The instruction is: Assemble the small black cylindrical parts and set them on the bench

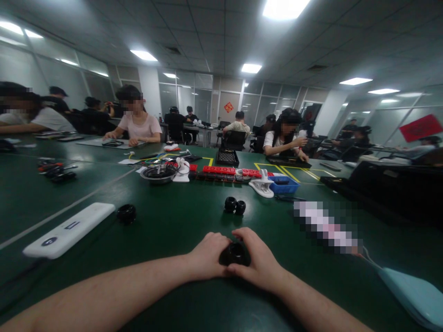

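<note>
Near the front of the green table (166, 304), my left hand (209, 253) and my right hand (261, 263) are closed around a black, ring-shaped wheel (237, 252) with an opening on top. My left fingers press on its left side, partly hidden. The right thumb and forefinger curve around its other side. Beyond the hands stand two similar small black wheels, a left one (230, 204) and a right one (240, 207), side by side. Another black wheel (126, 213) sits farther left, by the end of a white power strip (71, 230).
Across the table's middle are a metal bowl (158, 174) of dark parts, a row of red parts (221, 173), a white clamp (263, 185) and a blue bin (284, 184). A pale blue device (413, 293) with a cable lies right. Other people sit at the far side.
</note>
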The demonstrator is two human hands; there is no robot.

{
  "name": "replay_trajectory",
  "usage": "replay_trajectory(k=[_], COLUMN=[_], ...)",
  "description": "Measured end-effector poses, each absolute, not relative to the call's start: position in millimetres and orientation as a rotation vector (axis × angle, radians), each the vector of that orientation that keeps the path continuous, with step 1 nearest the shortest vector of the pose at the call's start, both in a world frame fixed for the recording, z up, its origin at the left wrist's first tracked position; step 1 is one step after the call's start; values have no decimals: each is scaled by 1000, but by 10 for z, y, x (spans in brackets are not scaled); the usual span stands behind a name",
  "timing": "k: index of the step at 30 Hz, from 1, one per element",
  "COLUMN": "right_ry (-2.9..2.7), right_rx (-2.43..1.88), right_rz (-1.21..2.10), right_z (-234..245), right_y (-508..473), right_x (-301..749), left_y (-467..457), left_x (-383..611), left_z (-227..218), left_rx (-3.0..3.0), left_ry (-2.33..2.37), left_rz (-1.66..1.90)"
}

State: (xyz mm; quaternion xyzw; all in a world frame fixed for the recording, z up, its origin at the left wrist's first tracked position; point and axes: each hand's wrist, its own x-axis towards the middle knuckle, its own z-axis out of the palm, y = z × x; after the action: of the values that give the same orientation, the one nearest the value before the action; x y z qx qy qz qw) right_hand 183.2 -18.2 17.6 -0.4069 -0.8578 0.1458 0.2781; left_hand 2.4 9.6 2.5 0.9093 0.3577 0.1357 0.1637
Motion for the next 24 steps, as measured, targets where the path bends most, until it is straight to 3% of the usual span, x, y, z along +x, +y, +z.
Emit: replay_trajectory(k=[10,20,24], right_ry=[-2313,-2316,-2356], right_rx=[-880,-1179,-1075], right_rz=[440,430,470], right_z=[191,189,215], right_y=[-201,-187,-194], right_x=[1854,1812,1814], left_y=[71,101,85], left_x=[46,32,52], left_z=[75,11,55], left_rx=[2570,2590,2604], left_ry=[1054,1051,1079], left_rz=[352,351,318])
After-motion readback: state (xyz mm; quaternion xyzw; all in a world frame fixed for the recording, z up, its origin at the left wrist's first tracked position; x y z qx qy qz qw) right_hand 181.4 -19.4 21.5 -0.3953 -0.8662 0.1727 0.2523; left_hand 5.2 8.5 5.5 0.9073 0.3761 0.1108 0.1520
